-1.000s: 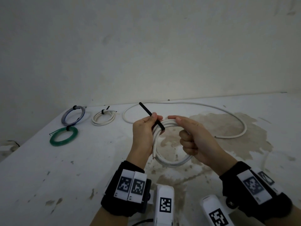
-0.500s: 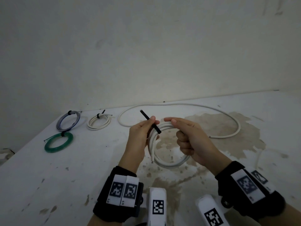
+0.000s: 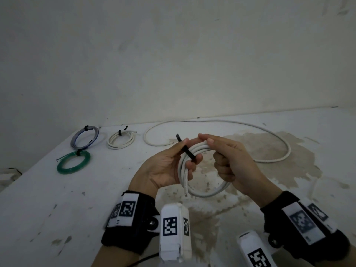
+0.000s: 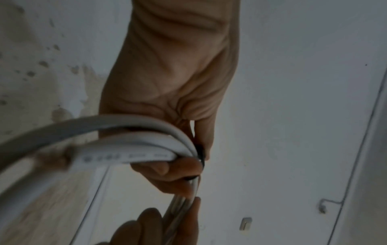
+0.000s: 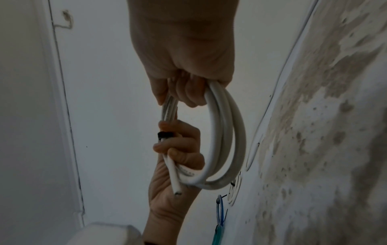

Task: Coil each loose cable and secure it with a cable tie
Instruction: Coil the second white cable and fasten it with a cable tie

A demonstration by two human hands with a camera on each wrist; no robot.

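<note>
while the left hand [image 3: 169, 166] pinches the black cable tie [image 3: 187, 152] slantwise across the white coil [image 3: 202, 170], the right hand [image 3: 231, 160] grips the coil just beside it; free tail points up-left.

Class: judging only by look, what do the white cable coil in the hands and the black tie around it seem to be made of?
White cable coil: probably a smooth plastic sheath, slightly glossy, bending in even curves; a darker core shows at its cut end.
Black tie: likely matte plastic, a thin flat strip whose free end sticks out straight.
</note>
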